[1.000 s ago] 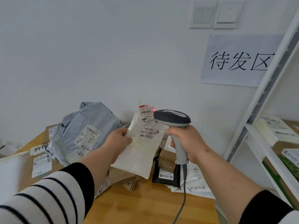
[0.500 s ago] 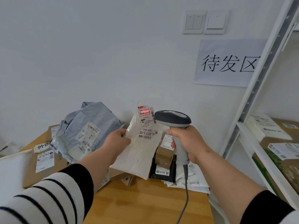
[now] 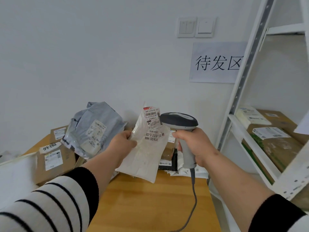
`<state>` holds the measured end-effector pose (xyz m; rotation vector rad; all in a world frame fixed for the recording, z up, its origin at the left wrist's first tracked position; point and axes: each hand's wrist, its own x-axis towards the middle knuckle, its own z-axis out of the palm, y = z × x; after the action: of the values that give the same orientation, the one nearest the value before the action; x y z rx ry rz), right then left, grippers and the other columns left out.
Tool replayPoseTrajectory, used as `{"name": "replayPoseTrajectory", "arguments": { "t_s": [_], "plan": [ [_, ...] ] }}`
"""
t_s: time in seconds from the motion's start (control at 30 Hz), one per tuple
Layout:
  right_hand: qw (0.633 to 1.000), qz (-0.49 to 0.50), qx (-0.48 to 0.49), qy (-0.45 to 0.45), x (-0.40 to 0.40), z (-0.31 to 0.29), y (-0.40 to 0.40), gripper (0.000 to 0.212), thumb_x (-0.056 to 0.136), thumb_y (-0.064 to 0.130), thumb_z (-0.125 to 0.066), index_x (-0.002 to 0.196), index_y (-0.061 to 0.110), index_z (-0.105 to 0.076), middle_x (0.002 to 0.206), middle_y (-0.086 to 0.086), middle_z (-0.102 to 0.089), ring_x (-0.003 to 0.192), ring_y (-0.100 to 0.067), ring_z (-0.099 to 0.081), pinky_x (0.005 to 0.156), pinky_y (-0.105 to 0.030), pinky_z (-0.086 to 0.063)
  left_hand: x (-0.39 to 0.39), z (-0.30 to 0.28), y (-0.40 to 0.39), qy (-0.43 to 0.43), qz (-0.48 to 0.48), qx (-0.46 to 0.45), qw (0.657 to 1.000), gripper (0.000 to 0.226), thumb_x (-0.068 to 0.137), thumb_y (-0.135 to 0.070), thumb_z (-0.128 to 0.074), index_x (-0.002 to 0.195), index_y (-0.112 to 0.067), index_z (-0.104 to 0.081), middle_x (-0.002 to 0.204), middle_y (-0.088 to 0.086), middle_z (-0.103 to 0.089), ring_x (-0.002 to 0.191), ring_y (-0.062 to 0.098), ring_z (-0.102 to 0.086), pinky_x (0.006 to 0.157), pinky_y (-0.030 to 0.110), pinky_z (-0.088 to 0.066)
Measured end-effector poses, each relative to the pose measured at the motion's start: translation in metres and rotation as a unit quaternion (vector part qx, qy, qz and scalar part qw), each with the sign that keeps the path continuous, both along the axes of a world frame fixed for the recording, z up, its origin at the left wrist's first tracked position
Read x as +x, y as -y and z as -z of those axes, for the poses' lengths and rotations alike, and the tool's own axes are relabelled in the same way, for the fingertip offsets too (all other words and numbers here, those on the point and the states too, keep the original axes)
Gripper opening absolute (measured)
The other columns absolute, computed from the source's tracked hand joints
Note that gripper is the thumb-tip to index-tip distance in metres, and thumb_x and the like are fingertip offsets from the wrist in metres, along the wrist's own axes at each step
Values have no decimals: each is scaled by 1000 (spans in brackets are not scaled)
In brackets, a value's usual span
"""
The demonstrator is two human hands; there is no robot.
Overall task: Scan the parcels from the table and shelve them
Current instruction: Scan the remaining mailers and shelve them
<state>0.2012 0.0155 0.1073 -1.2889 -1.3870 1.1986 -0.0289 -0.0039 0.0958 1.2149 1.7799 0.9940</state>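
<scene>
My left hand (image 3: 124, 139) pinches the left edge of a white mailer bag (image 3: 145, 153) and holds it upright above the wooden table (image 3: 150, 201), labels facing me. Right beside the bag's top label, my right hand (image 3: 195, 144) grips a grey corded barcode scanner (image 3: 179, 122) with its head pointing left at the label. No red light shows on the label. More parcels lie on the table behind: a grey poly bag (image 3: 93, 129), brown cartons (image 3: 53, 159) and a black packet (image 3: 168, 163).
A white metal shelf unit (image 3: 237, 91) stands at the right, its shelf holding several cartons (image 3: 275, 143) and a white parcel (image 3: 250, 116). A paper sign (image 3: 217, 62) and light switches (image 3: 195, 27) hang on the wall. The scanner cable (image 3: 194, 190) drops over the table's front.
The red scan light on the bag's label has gone out. The view has swung right, showing more of the shelf. Both hands keep their hold.
</scene>
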Motion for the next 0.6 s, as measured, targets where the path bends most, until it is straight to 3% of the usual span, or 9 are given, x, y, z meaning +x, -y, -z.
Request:
{"name": "replayPoseTrajectory", "arguments": {
  "t_s": [0.1, 0.3, 0.53, 0.6],
  "plan": [
    [1000, 17, -8, -25, 6, 8, 27, 8, 81, 17, -74, 77, 15, -67, 53, 4, -59, 49, -15, -60, 55, -30, -49, 7, 4, 25, 6, -4, -5, 1000, 25, 91, -7, -60, 80, -30, -59, 103, 13, -68, 96, 34, -66, 80, 43, -56],
    [996, 44, -67, -36, 40, 31, 81, 7, 80, 17, -75, 78, 14, -69, 57, 2, -61, 51, -15, -62, 53, -29, -52, 32, 33, 60, 52, 22, -48, 997, 22, 90, -5, -63, 106, -19, -68, 99, 10, -72, 87, 31, -70, 83, 48, -58],
    [988, 78, -127, -51, 123, 57, 126, 9, 79, 19, -75, 84, 16, -68, 65, -3, -61, 49, -15, -62, 49, -27, -50, 104, 69, 85, 91, 52, -134, 985, 22, 92, 1, -60, 110, -11, -63, 101, 18, -70, 87, 37, -69, 79, 52, -57],
    [984, 82, -147, -55, 156, 68, 144, 18, 72, 22, -76, 87, 15, -67, 66, -4, -62, 52, -18, -62, 55, -31, -53, 135, 78, 96, 94, 62, -179, 977, 23, 93, 2, -59, 113, -9, -61, 107, 22, -68, 95, 42, -67, 86, 59, -54]
  ]
}}
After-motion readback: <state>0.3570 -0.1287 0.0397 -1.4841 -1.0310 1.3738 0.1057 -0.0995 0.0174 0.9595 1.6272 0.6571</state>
